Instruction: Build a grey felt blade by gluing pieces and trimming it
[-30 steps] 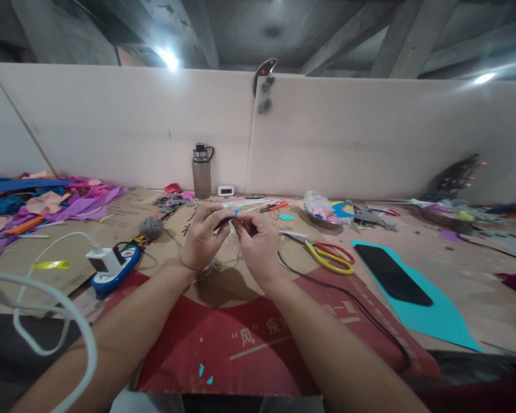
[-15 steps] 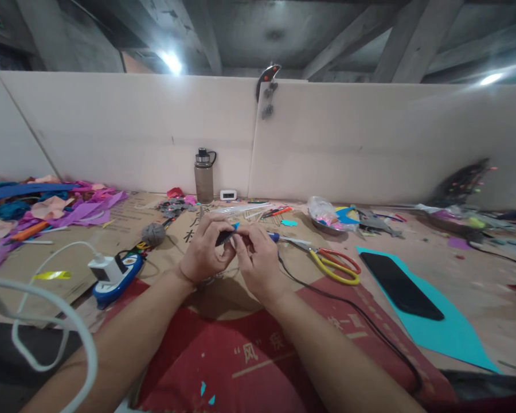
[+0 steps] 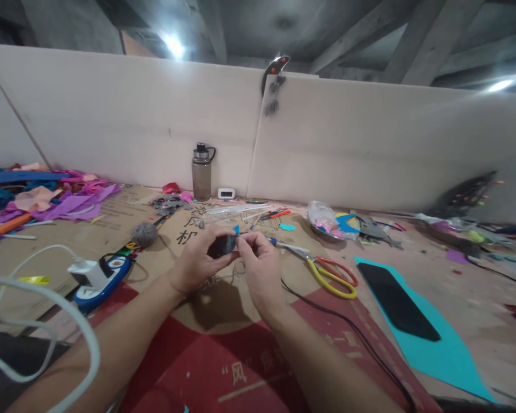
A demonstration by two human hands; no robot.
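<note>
My left hand (image 3: 202, 258) is curled around a small dark grey object (image 3: 222, 245), its kind unclear, above the cardboard. A pointed blue piece (image 3: 236, 229) sticks up at its top right. My right hand (image 3: 260, 264) is beside it, thumb and fingers pinched together at the object's right edge; what lies between those fingertips is too small to make out. Thin grey strands (image 3: 215, 281) lie under the hands. Just right of my right hand is a tool with a blue handle (image 3: 272, 241), close to scissors with red and yellow handles (image 3: 333, 278).
A red and brown cardboard sheet (image 3: 184, 350) covers the table in front. On the left are a grey yarn ball (image 3: 144, 234), a blue power strip (image 3: 103, 287) and a white cable (image 3: 92, 344). A bottle (image 3: 202, 178) stands behind; a black phone (image 3: 398, 301) rests on turquoise sheet (image 3: 451, 367).
My hands have drawn slightly apart, and more of the dark grey object shows in the left hand. The view has shifted and tilted a little.
</note>
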